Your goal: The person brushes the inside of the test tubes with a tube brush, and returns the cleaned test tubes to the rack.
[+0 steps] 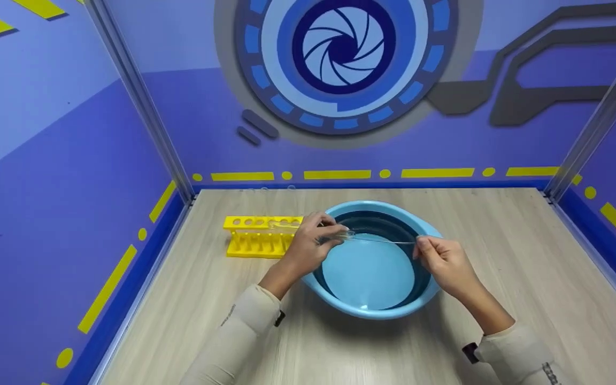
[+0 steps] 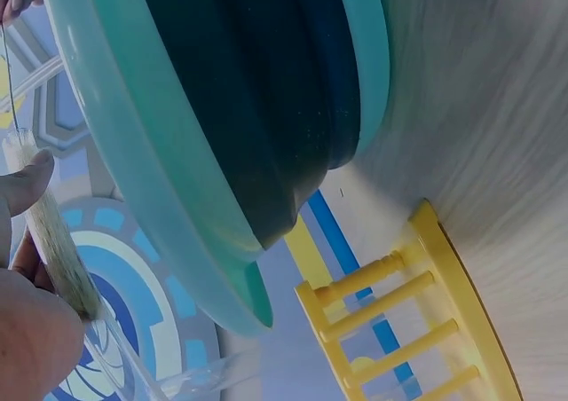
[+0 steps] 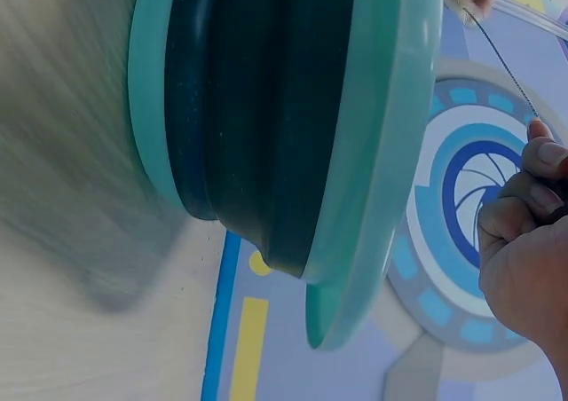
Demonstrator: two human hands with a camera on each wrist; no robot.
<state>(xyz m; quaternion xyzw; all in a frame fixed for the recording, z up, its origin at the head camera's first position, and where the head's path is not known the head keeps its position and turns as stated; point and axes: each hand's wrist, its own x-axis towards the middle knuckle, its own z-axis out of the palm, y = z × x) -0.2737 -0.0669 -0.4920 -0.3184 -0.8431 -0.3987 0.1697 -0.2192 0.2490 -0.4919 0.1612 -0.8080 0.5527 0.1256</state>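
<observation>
Above the blue basin [image 1: 375, 314], my left hand [image 1: 310, 243] holds a clear glass test tube [image 1: 349, 234] lying nearly level, its mouth facing right. The pale bristles of a test tube brush [image 2: 60, 241] fill part of the tube in the left wrist view. A thin twisted wire handle [image 3: 504, 59] runs out of the mouth across to my right hand [image 1: 444, 262]. In the right wrist view, my right fingers [image 3: 546, 157] are curled and pinch the end of that wire. Both hands are over the basin's upper part, apart from each other.
A yellow test tube rack [image 1: 233, 238] stands left of the basin, partly behind my left hand. Faint clear tube rims [image 1: 291, 187] show above it. The wooden tabletop [image 1: 500, 256] is bounded by blue printed panels [image 1: 190, 133] and metal posts.
</observation>
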